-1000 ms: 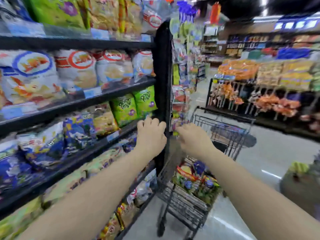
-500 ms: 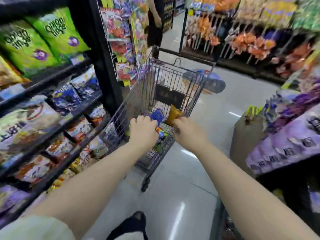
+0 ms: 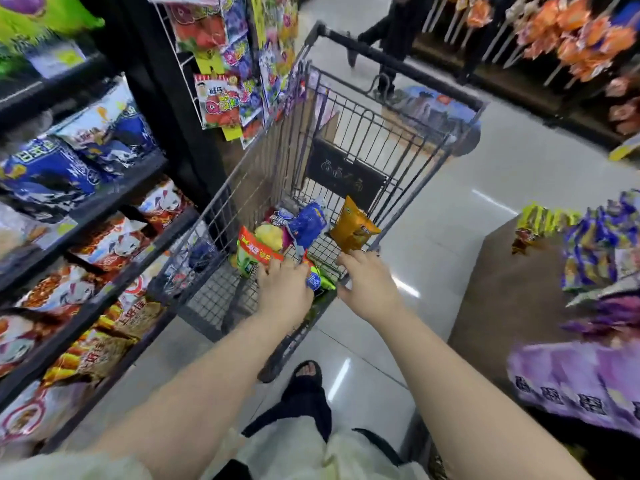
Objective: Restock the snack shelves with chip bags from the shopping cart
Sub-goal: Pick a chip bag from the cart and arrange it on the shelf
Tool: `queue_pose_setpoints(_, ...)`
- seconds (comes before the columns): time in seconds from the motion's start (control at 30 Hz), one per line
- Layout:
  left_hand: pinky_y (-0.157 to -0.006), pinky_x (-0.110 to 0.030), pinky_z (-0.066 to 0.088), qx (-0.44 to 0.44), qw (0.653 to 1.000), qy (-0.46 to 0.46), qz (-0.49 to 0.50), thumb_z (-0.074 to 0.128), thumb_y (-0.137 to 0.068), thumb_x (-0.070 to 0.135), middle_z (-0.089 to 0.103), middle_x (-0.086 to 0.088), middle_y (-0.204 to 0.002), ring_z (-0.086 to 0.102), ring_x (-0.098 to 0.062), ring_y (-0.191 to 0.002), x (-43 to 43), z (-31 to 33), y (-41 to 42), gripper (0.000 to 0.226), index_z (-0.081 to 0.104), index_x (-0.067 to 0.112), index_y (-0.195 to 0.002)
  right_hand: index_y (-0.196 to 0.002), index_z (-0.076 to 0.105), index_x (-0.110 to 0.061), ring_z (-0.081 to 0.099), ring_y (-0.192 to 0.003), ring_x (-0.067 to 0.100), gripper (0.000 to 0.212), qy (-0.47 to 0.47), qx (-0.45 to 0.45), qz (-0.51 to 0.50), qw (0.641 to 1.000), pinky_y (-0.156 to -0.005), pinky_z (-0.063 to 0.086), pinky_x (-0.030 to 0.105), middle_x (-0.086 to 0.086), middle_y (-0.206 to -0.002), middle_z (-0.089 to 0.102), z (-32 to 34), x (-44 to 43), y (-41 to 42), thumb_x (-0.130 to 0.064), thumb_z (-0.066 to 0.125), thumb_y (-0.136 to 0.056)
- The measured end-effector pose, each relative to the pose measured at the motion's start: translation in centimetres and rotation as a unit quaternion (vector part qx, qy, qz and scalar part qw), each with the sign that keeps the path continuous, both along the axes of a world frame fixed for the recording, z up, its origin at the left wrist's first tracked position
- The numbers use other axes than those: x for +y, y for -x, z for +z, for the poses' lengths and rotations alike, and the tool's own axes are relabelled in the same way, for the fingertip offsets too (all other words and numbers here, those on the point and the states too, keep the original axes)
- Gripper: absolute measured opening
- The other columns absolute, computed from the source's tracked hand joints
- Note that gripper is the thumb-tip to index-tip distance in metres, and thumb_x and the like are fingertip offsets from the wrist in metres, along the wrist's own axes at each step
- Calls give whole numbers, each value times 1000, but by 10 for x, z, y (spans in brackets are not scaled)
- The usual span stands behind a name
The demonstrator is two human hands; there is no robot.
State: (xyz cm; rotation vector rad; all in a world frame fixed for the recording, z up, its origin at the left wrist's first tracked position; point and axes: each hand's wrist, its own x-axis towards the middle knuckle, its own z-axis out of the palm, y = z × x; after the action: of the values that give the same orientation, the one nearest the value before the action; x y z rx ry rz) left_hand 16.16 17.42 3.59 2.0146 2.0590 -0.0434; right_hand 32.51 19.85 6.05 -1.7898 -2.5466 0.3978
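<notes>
1. Down in the wire basket of the shopping cart (image 3: 398,65), at the end nearest the person, lies a small heap of chip bags; orange bag (image 3: 353,230) stands tilted at the R side, blue bag (image 3: 308,221) just beside it, yellow-and-purple bag (image 3: 270,235) next, red-and-green bag (image 3: 254,252) furthest L.
2. Person's left hand (image 3: 285,289) sits knuckles-up over the heap; fingers curl down btwn the red-and-green bag and a small blue-green pkt (image 3: 314,280); fingertips hidden, so can't tell whether it grips anything.
3. Right hand (image 3: 369,285) is near the left, at the basket's R rim; thumb spread wide, fingers loose and reaching fwd; tips touch the orange bag's lower edge, not wrapped round it.
4. Snack shelves (image 3: 104,192) run along the cart's L side, black boards stacked w/ stock; blue bags (image 3: 48,171) on an upper row, red-and-white bags (image 3: 114,240) on the row below, more rows under those; green bags (image 3: 31,19) in the top corner.
5. Wire rack of hanging sweet pkts (image 3: 218,98) is fixed at the shelf end, just beside the cart's L wall.
6. On the R stands a brown display box (image 3: 502,289); purple pkts (image 3: 571,375) in front of it, blurred.
7. Person's foot in a black sandal (image 3: 306,382) is on the pale glossy floor (image 3: 485,188) just below the cart; beyond the cart handle, another person in dark clothes (image 3: 391,32), only partly in view.
</notes>
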Motion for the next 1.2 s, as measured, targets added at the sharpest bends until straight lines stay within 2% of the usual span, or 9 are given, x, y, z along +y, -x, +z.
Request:
queue_pose_setpoints(0.27,-95,-43,36,-65,982,125,129,60,-86,31,55,-4,-125,44,-27,-118,33,-60,28,32,59,27,-118,-127,56,-16,47,-118,30,52,132,4,42,990,-94,41,38,7,-123,57,-53,73,25,-27,72,-79)
queue_pose_setpoints(0.5,-100,-41,42,-146,925,273,222,68,-84,40,50,-6,-137,46,-30,-123,53,-114,29,52,49,29,-132,-138,44,-10,51,-120,32,68,316,-43,72,945,-97,44,37,13,-130,55,-119,143,49,-27,73,-79)
queue_pose_setpoints(0.6,-99,-36,44,-261,856,355,271,73,-83,37,42,-8,-145,49,-25,-121,61,-135,23,72,37,28,-144,-136,45,-12,56,-115,30,64,379,-61,98,918,-87,47,33,13,-129,57,-146,174,51,-21,70,-78)
queue_pose_setpoints(0.73,-105,-36,41,-384,756,331,413,79,-81,27,48,-7,-143,51,-23,-124,73,-163,9,71,44,23,-142,-135,44,-15,61,-99,24,63,439,-76,104,889,-73,45,27,10,-122,61,-183,212,53,-22,74,-80)
queue_pose_setpoints(0.87,-93,-29,48,-459,603,266,596,74,-81,3,57,-9,-134,56,-24,-116,89,-196,-1,59,53,14,-135,-123,46,-17,55,-84,17,55,481,-74,98,868,-67,42,25,8,-116,63,-228,227,55,-28,77,-79)
queue_pose_setpoints(0.93,-95,-38,48,-473,521,258,663,66,-89,9,50,-10,-139,52,-29,-120,94,-211,-3,55,45,14,-140,-125,42,-19,54,-85,15,63,505,-81,87,855,-69,43,25,4,-116,61,-248,224,52,-33,79,-77)
queue_pose_setpoints(1.03,-95,-43,48,-502,432,259,703,62,-92,24,51,-6,-138,52,-25,-118,96,-232,-2,51,44,18,-139,-142,31,-15,59,-104,23,86,556,-81,41,826,-83,47,30,7,-123,59,-274,216,46,-39,81,-75)
queue_pose_setpoints(1.13,-98,-42,46,-528,402,250,705,66,-90,35,57,-1,-134,55,-21,-115,102,-251,-3,51,47,23,-137,-148,24,-16,59,-107,23,98,590,-81,11,803,-86,43,25,3,-118,61,-294,211,45,-40,82,-73)
queue_pose_setpoints(1.2,-86,-34,49,-534,404,225,708,66,-92,32,56,0,-128,57,-14,-97,104,-263,-4,56,41,21,-141,-144,26,-17,61,-99,17,101,605,-56,-19,794,-85,49,26,-4,-109,61,-305,209,46,-41,86,-67)
